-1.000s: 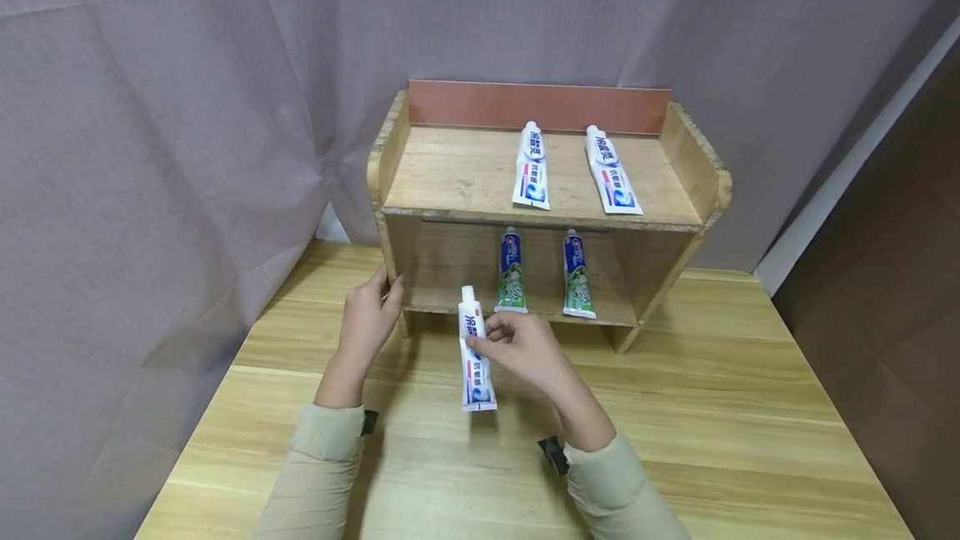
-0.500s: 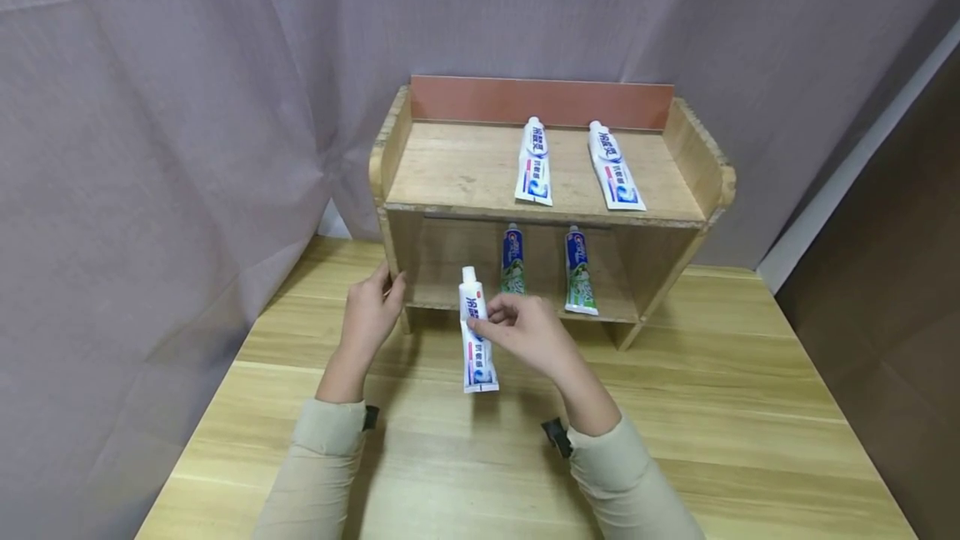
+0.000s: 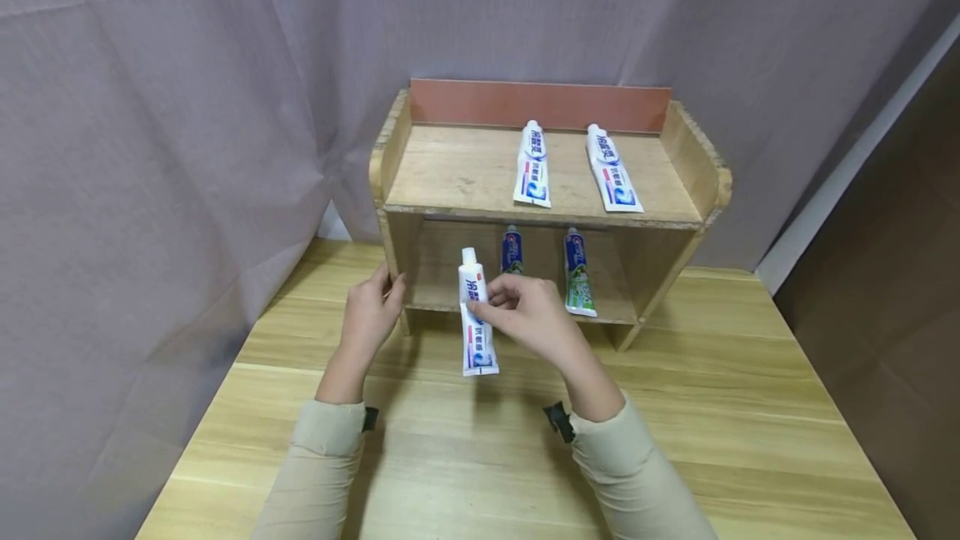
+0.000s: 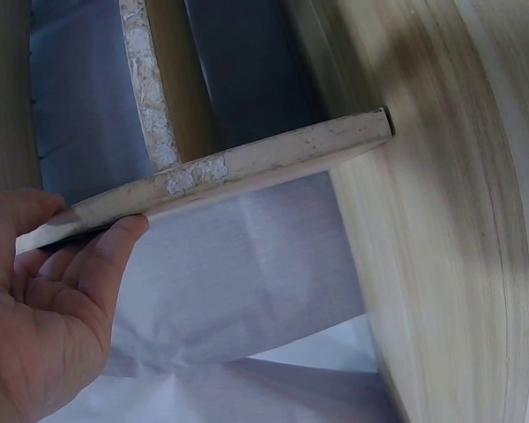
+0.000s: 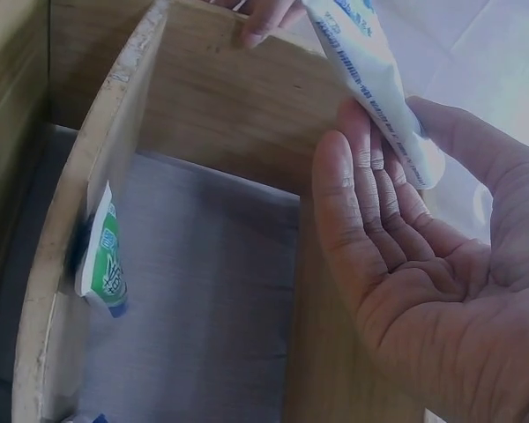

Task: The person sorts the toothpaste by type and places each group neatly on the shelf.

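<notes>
In the head view my right hand (image 3: 536, 315) pinches a white toothpaste tube (image 3: 480, 348) between thumb and fingers. Its cap points away from me, level with the front of the lower shelf. The right wrist view shows the same tube (image 5: 366, 70) held by my thumb and fingertips. My left hand (image 3: 370, 311) grips the left side panel of the wooden shelf (image 3: 450, 165); in the left wrist view thumb and fingers lie on opposite faces of the panel (image 4: 273, 159). On the lower shelf lie two blue-and-green toothpaste tubes, the left one (image 3: 512, 248) partly hidden by my right hand.
Two white toothpaste tubes lie on the top shelf, one near the middle (image 3: 533, 165) and one to the right (image 3: 613, 169). The shelf stands on a wooden table (image 3: 720, 407), with a grey curtain (image 3: 517, 7) behind it.
My right hand has moved forward with the white toothpaste tube, nearer the lower shelf, and now covers part of the left blue-and-green tube. My left hand has stayed on the side panel.
</notes>
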{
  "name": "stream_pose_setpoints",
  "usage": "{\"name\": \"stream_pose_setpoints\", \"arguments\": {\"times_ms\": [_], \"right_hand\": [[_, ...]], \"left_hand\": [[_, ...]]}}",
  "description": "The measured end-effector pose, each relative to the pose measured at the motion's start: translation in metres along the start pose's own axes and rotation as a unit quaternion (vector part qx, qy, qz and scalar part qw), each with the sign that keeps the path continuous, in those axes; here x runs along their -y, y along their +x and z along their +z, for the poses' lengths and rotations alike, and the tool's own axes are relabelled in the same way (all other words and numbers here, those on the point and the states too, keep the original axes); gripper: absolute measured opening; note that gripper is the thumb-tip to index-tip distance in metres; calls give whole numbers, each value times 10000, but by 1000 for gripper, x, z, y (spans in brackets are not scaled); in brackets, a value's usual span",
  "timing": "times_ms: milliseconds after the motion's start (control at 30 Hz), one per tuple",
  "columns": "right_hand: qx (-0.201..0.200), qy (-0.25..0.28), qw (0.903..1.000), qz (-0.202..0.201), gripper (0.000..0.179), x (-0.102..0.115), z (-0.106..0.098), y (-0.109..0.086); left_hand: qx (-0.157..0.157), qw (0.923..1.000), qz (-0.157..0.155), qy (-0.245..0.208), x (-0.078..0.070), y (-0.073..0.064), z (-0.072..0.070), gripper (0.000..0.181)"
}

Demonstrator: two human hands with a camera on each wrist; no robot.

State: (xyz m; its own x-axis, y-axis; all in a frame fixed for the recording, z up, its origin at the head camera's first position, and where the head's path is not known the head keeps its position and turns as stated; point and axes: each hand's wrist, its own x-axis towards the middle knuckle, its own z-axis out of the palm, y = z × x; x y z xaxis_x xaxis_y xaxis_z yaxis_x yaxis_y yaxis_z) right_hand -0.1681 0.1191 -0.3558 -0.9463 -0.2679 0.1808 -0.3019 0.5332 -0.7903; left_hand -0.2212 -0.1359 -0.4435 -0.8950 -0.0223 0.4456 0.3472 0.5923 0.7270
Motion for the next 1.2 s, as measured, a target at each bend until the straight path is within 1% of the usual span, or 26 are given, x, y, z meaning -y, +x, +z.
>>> {"name": "stream_pose_setpoints", "arguments": {"times_ms": [133, 367, 600, 1067, 1200], "right_hand": [[-7, -11, 10000, 38, 24, 1, -1, 1], [-21, 88, 10000, -41, 23, 4, -2, 3], [-62, 25, 10000, -53, 23, 6, -4, 4], [-128, 22, 9999, -94, 23, 11, -7, 5], [-122, 1, 9999, -120, 23, 12, -7, 6]], "left_hand": [[-6, 10000, 31, -18, 1, 0, 0, 31], [-49, 10000, 79, -1, 1, 0, 0, 30], [22, 10000, 50, -63, 1, -1, 0, 32], [31, 9999, 114, -49, 3, -1, 0, 31], [55, 9999, 80, -67, 2, -1, 0, 31]]}}
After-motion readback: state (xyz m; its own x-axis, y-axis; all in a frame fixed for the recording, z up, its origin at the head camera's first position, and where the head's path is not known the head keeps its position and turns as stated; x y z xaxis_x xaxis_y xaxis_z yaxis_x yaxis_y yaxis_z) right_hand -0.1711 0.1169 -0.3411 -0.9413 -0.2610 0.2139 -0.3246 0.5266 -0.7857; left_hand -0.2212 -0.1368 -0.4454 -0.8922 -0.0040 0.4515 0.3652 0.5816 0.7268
